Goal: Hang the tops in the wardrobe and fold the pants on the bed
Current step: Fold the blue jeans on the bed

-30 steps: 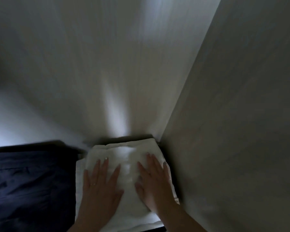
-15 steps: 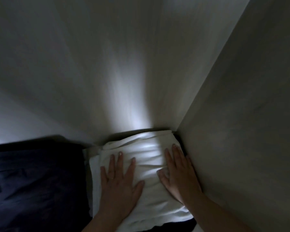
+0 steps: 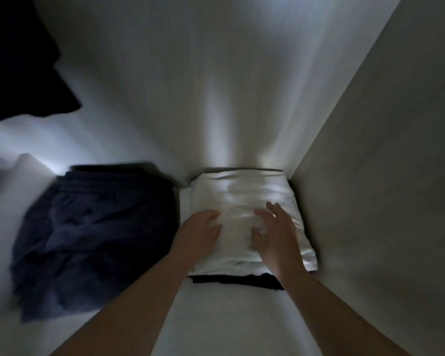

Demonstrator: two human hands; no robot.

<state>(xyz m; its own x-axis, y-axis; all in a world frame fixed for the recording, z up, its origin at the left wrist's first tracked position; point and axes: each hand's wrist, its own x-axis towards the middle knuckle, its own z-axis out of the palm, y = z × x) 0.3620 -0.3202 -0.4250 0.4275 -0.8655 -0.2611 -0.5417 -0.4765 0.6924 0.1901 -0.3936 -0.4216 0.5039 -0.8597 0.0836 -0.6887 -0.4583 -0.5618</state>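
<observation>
folded white garment [image 3: 242, 201] blurred | black item [image 3: 237, 280] beneath, mostly hidden

both hands over folded white garment [image 3: 242, 201] in rt corner; left hand [image 3: 199, 233] fingers curled, blurred, right hand [image 3: 278, 235] spread. crumpled navy garment [image 3: 95, 235] just left, dark item [image 3: 237, 280] under white.

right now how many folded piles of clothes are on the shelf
2: a white folded pile in the right corner, on something black, and a dark navy pile to its left. More may be hidden.

no readable text, labels, brands or numbers anywhere
</observation>
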